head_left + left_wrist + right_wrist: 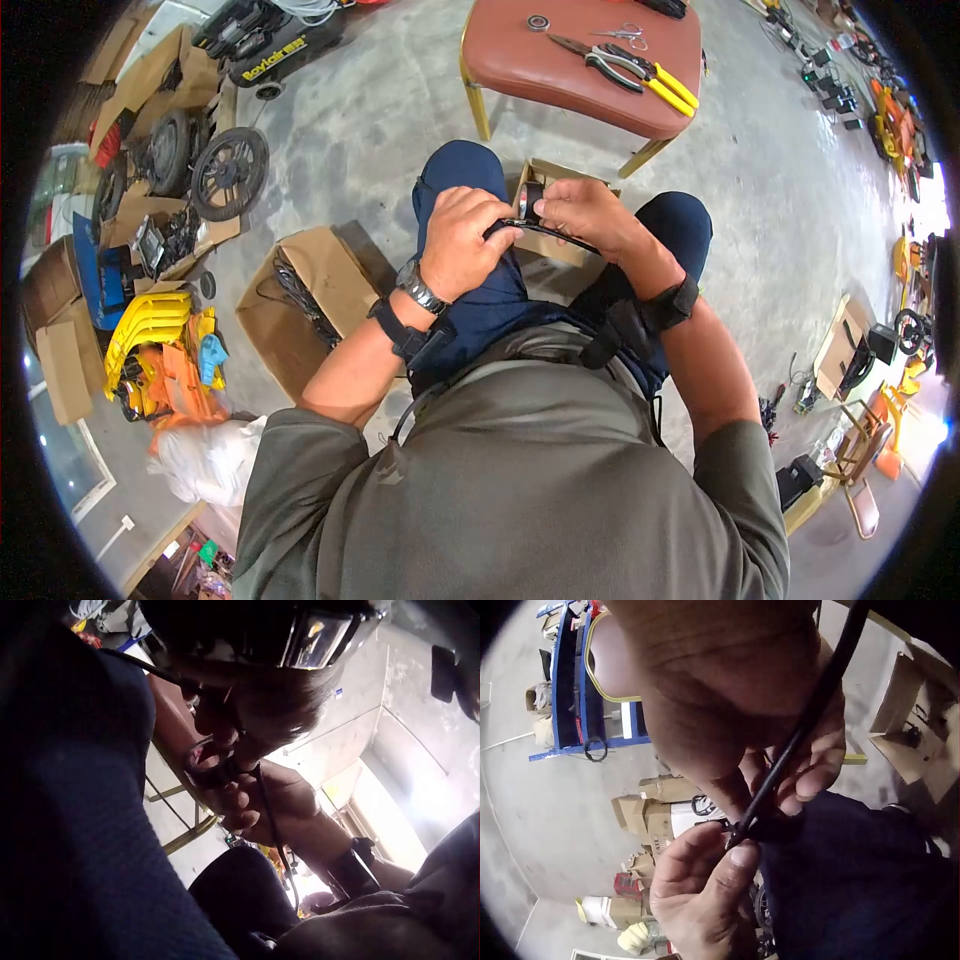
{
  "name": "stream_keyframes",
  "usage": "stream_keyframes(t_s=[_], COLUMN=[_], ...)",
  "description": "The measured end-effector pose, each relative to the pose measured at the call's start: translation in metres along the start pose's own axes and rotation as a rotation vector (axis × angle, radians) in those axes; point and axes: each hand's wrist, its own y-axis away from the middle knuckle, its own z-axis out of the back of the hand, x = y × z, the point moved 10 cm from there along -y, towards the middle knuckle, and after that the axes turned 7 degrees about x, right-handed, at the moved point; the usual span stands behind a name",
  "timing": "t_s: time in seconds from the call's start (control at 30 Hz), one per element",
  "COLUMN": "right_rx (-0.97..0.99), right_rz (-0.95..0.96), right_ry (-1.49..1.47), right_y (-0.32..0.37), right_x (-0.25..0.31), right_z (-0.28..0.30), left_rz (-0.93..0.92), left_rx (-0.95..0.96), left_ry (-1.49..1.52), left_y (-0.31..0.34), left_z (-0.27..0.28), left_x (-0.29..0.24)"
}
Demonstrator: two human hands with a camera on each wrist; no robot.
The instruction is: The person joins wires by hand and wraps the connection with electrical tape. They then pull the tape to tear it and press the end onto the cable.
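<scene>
A thin black cable (568,238) runs between the two hands over the lap. My left hand (460,240) pinches its end between thumb and fingers, plain in the right wrist view, where the left thumb (739,862) presses on the tip. Just right of it, my right hand (590,215) holds a small roll of black tape (531,198) close against the cable. The roll shows as a dark ring with a reddish inside in the left wrist view. Under the right palm (712,712), the cable (802,735) slants past toward the left fingertips.
Ahead stands a brown padded stool (540,70) bearing yellow-handled cutters (672,88), pliers (610,68), small scissors (628,36) and a ring-shaped part (538,22). An open carton (265,335) with cables sits left of the legs; another box (560,245) lies between the knees.
</scene>
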Motion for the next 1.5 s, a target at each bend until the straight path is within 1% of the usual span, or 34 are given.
stream_keyframes(t_s=[0.03, 0.13, 0.23, 0.33, 0.43, 0.53, 0.63, 0.73, 0.83, 1.0, 1.2, 1.33, 1.43, 1.5], right_rx=[-0.014, 0.043, -0.022, -0.034, -0.034, -0.066, -0.033, -0.049, -0.067, -0.04, -0.005, 0.007, -0.026, -0.04], right_rz=[-0.003, 0.001, 0.086, 0.113, 0.156, 0.157, 0.165, 0.133, 0.112, 0.115, 0.192, 0.248, 0.269, 0.403], right_ry=[-0.048, 0.136, 0.141, 0.031, 0.049, 0.048, -0.002, -0.015, 0.008, 0.013, 0.046, 0.08, 0.136, 0.237], right_y=[0.0, 0.003, 0.001, 0.002, 0.001, 0.003, 0.002, 0.003, 0.002, 0.002, 0.013, 0.022, 0.033, 0.04], right_x=[0.001, 0.011, 0.015, 0.015, 0.017, 0.018, 0.018, 0.021, 0.024, 0.03, 0.043, 0.047, 0.053, 0.058], right_z=[0.001, -0.001, 0.002, 0.001, 0.003, 0.004, 0.002, 0.001, 0.003, 0.002, -0.002, -0.006, -0.01, -0.016], left_rz=[-0.004, -0.008, -0.012, -0.036, -0.048, -0.04, -0.032, -0.026, -0.024, -0.02, 0.092, 0.175, 0.252, 0.267], left_rx=[0.012, 0.059, 0.095, 0.102, 0.114, 0.135, 0.152, 0.172, 0.182, 0.173, 0.217, 0.223, 0.228, 0.224], left_ry=[0.021, 0.082, 0.132, 0.188, 0.239, 0.258, 0.268, 0.279, 0.287, 0.308, 0.3, 0.373, 0.447, 0.463], left_y=[0.0, 0.004, 0.003, 0.002, 0.0, 0.0, 0.001, 0.001, 0.001, 0.003, 0.0, -0.002, 0.0, 0.0], left_z=[-0.002, -0.007, -0.008, -0.011, -0.013, -0.016, -0.018, -0.019, -0.021, -0.023, -0.027, -0.028, -0.032, -0.033], left_x=[0.003, 0.008, 0.009, 0.012, 0.012, 0.013, 0.013, 0.013, 0.015, 0.019, 0.028, 0.033, 0.038, 0.04])
